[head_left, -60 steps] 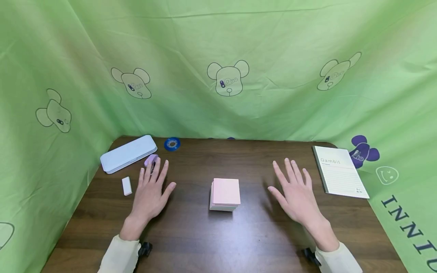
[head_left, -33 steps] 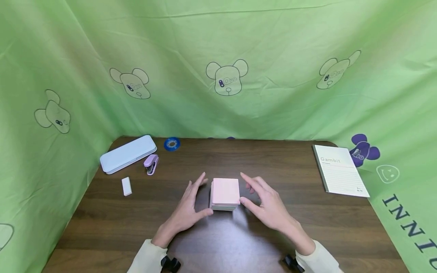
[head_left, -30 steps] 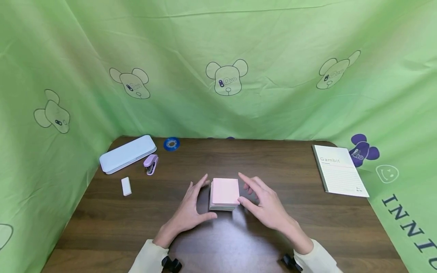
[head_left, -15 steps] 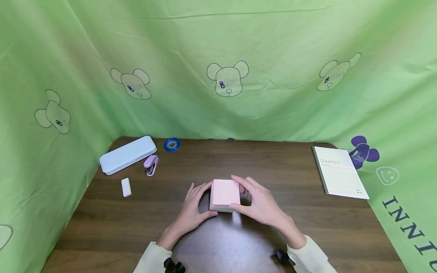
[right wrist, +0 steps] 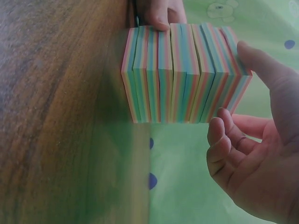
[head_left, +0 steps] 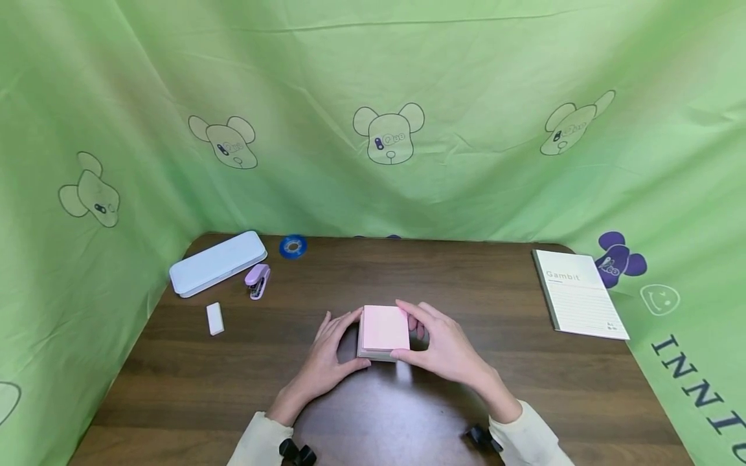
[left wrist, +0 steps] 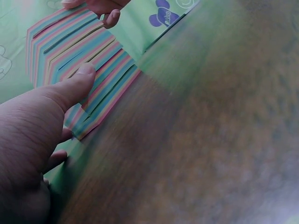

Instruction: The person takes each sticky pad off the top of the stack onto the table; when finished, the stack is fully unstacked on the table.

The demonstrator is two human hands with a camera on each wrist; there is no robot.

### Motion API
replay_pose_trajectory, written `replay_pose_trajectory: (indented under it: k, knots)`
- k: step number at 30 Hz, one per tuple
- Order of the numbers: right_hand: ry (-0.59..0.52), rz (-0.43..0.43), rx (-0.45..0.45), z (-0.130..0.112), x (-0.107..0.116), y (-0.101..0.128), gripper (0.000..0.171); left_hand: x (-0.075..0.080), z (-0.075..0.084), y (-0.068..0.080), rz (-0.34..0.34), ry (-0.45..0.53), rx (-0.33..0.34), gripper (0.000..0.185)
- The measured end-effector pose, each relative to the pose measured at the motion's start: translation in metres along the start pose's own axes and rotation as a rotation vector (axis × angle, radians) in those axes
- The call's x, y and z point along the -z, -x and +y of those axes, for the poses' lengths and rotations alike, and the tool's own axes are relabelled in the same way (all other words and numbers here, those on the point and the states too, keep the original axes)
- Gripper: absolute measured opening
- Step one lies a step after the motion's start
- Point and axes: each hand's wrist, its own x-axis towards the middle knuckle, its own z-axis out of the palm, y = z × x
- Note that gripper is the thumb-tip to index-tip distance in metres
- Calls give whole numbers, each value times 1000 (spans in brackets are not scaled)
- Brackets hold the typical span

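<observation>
A tall stack of square sticky note pads [head_left: 386,329], pink on top, stands on the table in front of me. In the left wrist view the sides of the sticky note stack [left wrist: 105,77] show pink, blue and yellow stripes in uneven layers. My left hand [head_left: 324,362] holds the lower part at its left, thumb on the near side and fingers toward the far side. My right hand [head_left: 447,346] pinches the top part from the right. In the right wrist view the thumb of my right hand [right wrist: 261,163] touches the top layers of the striped stack [right wrist: 182,74].
Back left lie a pale blue pencil case [head_left: 218,264], a purple stapler [head_left: 257,281], a white eraser [head_left: 215,318] and a blue tape roll [head_left: 293,246]. A notepad [head_left: 579,294] lies at the right edge. Green cloth [head_left: 466,194] hangs behind the table.
Both hands have come inward from spread positions on either side to the sticky note stack and taken hold of it. The stack has stayed in place.
</observation>
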Motion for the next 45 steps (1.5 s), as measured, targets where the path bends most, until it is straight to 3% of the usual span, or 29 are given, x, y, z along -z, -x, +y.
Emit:
replay_pose_trajectory:
  k: [19,29,40,45]
  knots:
    - [-53,2,20,-1,2,-6,73,2,0,0,-4,-5,-6,104]
    - [-130,59,15,11,12,-11,73,0,-1,-1,0,-10,-22,104]
    - [-89,157,-31,66,37,-39,72,0,1,-1,-10,-26,8,104]
    - [35,139,-65,98,37,-50,70,-1,0,-1,-2,-31,-7,104]
